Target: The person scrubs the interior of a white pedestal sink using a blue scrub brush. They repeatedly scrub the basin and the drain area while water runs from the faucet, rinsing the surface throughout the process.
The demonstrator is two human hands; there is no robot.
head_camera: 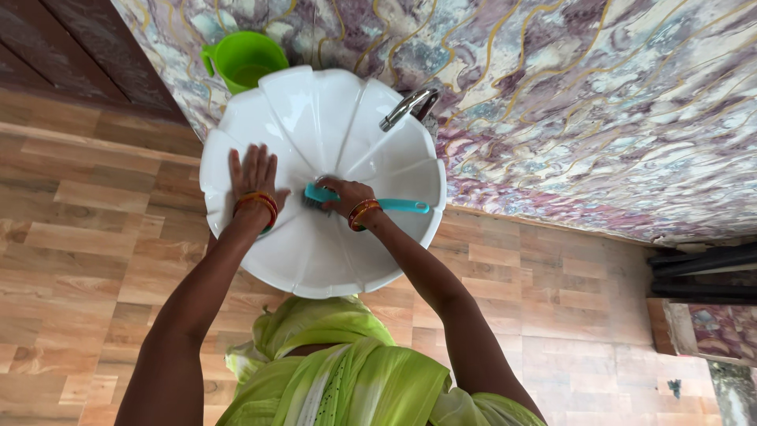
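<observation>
We are pressing our left hand [254,175] flat and open on the white basin [236,126] while our right hand [347,196] is closing around the teal brush [394,206], probably light, stiff, slippery when wet, best held mid-handle

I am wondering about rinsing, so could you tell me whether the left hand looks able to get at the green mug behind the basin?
Probably yes. The left hand lies flat on the white basin's rim, holding nothing, and the green mug stands just beyond that rim on the same side. Nothing lies between them; the tap is on the far side.
</observation>
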